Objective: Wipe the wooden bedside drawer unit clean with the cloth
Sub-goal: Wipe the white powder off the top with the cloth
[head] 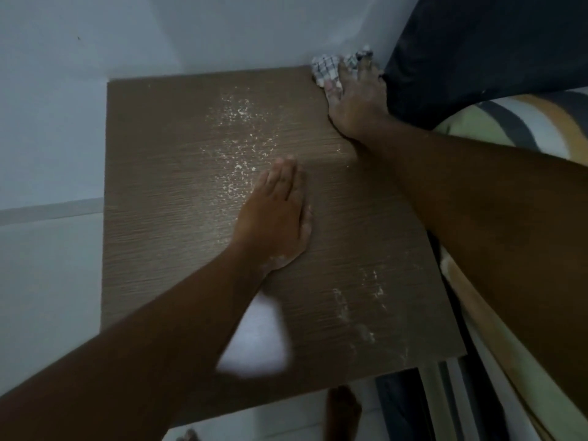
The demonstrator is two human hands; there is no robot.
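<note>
Wooden drawer unit (191, 281) top filled view, white powder (238, 148) scattered across middle. Right hand (356, 100) pressed checked cloth (331, 70) at unit's far right corner, fingers clamped over it. Left hand (276, 214) lay flat, palm down, released, at unit's centre beside powder.

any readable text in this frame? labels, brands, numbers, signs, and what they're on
None. No text, label, brand, number or sign shows anywhere in the head view.
Wooden drawer unit top: bare grain and white powder, no print.
Checked cloth under the right hand: pattern only.
Striped bedding: pattern only.
Left hand lies flat on the top, holding nothing.
</note>
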